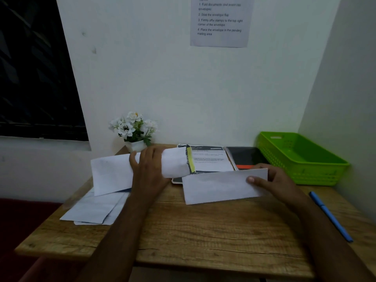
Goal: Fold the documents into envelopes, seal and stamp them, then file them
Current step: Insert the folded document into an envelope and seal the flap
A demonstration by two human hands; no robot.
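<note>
So here's where we're at: our left hand (149, 165) is wrapped around the middle of a folded document (113, 171), fingers curled over the top edge. It's held up off the surface (203, 231), well to the left of the green basket (309, 176). The end of the document nearer the basket shows a printed dark edge with a yellow strip. Our right hand (278, 180) is pinching the right end of a plain white envelope (215, 187), thumb flat on the front and the other fingers hidden behind it. That one sits just left of the basket, and its lower edge looks to be on the wood, though we can't say for sure. The two papers almost meet in the middle. We can't tell if they actually touch. Behind the envelope, right beside the basket's left wall, there's a dark folder (244, 155) with an orange band, and a stack of printed sheets (209, 159) lies just past that. Far left of the basket is a messy pile of white envelopes (95, 208) half hanging off the edge, plus a pot of white flowers (134, 127) at the back. A blue pen (329, 215) lies in front of the basket, and an instruction sheet (220, 21) is stuck on the wall.
</note>
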